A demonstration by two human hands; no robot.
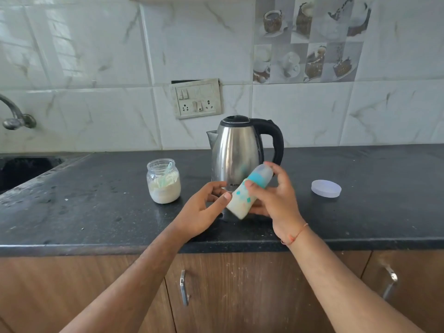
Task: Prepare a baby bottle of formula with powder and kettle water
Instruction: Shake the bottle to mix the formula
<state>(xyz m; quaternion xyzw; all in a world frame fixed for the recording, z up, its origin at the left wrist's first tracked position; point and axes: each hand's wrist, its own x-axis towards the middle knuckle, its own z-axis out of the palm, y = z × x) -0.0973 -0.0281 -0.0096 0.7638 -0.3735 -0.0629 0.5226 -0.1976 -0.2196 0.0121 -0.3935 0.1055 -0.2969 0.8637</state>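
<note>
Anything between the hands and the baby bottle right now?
Nothing visible. The right hand grips the tilted baby bottle directly; the left hand sits open beside its base. The kettle stands behind, not between.

— Kettle (236,150): polished steel, mirror-bright; handle and lid in matt black plastic.
— Countertop (96,212): dark speckled stone, smooth, faintly dusty. Wall tiles (96,56): glossy, marble-veined.
— Jar (163,181): clear and shiny, glass or plastic, hard to say; fine white powder inside.
— Bottle (247,195): translucent plastic with a teal collar. Loose lid (326,188): pale matt plastic.
— Cabinets (264,296): wood-grain finish, scuffed; metal handles.
</note>
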